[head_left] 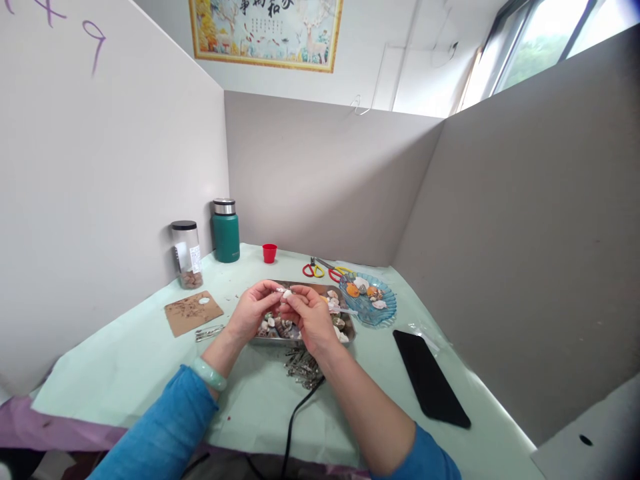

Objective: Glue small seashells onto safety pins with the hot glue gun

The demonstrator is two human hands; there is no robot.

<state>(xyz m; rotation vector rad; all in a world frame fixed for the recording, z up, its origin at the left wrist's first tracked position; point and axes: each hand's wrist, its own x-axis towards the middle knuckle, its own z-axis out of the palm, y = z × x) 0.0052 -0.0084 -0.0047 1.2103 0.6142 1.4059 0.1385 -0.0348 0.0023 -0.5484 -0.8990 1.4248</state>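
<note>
Above the metal tray my two hands meet, fingertips pinched close together. A small white piece, apparently a shell, sits between them, with my right hand closed on it. My left hand pinches a tiny silvery thing against it; it is too small to name. Seashells of mixed kinds fill the tray, partly covered by my hands. Just in front of the tray lies a heap of metal clips. Several more silvery clips lie to the left, near my left wrist.
A blue scalloped plate holds several shells. Behind it lie scissors and red-yellow-handled pliers. A red cup, green bottle, jar, brown card, black slab and black cable surround the workspace. Grey partitions enclose it.
</note>
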